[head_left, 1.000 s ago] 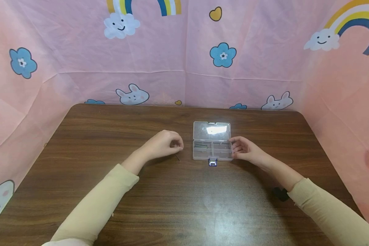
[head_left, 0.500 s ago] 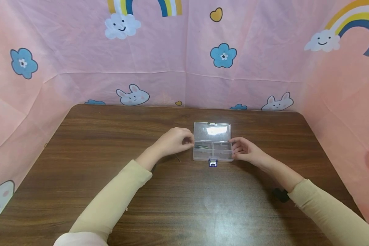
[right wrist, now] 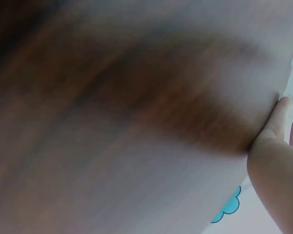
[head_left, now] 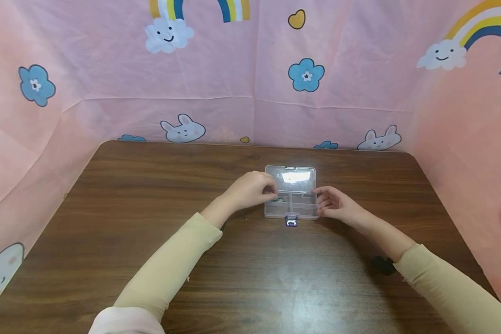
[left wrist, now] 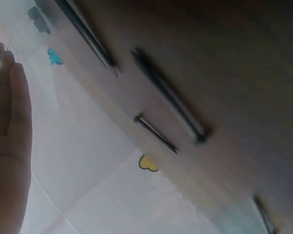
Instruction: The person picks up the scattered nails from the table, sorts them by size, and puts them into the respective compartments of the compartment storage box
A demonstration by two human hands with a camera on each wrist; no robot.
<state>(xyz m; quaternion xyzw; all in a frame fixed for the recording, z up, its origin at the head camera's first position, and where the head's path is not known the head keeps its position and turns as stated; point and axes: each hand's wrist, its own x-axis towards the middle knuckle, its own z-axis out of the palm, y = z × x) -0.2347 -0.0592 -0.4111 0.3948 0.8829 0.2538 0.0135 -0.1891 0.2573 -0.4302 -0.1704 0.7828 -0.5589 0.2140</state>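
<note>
A clear plastic compartment box (head_left: 277, 214) stands on the table with its lid (head_left: 290, 178) raised at the back. Several dark nails (head_left: 279, 199) lie in its left part. Over that compartment, my left hand (head_left: 250, 189) has thumb and fingertips brought together; they seem to pinch a nail, mostly hidden by the fingers. My right hand (head_left: 336, 203) holds the box's right end, thumb near the front corner and fingers toward the back. In the left wrist view, several loose nails, among them a long nail (left wrist: 168, 95) and a shorter nail (left wrist: 156, 134), lie on the wood.
The brown wooden table (head_left: 250, 278) carries everything. A blue and silver latch (head_left: 291, 221) sticks out at the box's front. A thin nail (head_left: 244, 215) lies left of the box. A patterned pink cloth (head_left: 217, 69) hangs behind and along both sides.
My left hand has moved right from the table, over the box's left edge and above the compartment with nails. The right hand has stayed at the box's right end.
</note>
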